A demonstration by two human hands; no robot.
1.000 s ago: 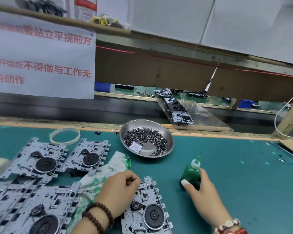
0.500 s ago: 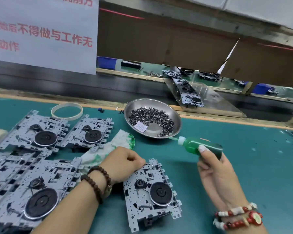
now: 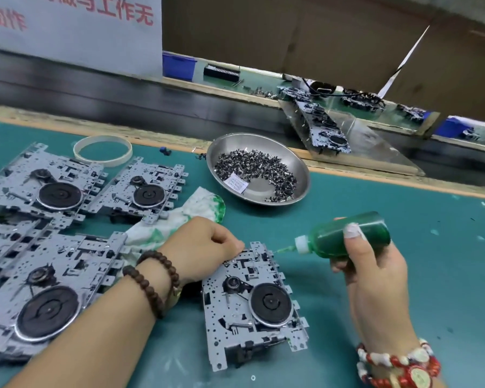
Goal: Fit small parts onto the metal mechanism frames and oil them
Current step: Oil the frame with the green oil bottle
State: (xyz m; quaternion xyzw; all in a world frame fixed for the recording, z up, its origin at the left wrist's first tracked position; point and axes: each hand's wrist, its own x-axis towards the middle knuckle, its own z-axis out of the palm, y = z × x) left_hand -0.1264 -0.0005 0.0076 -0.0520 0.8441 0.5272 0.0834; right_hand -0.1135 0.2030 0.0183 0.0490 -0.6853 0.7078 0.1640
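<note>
head view: at lower centre, the left hand [image 3: 205, 247] rests curled on the far edge of a perforated grey metal mechanism frame [image 3: 252, 306]; whether it pinches anything is unclear. the right hand [image 3: 373, 278] grips a green plastic oil bottle [image 3: 345, 236], nozzle at that edge. open teal mat [image 3: 403, 197] fills the right.

A factory assembly station: a teal-matted surface [image 3: 375, 208] carries many identical metal mechanism frames [image 3: 53, 191], a steel dish [image 3: 300, 169] of small parts, and a printed notice [image 3: 73, 32] (red Chinese characters) hangs behind. More frames [image 3: 322, 127] lie on a sloped chute beyond, by blue bins [image 3: 178, 65].
</note>
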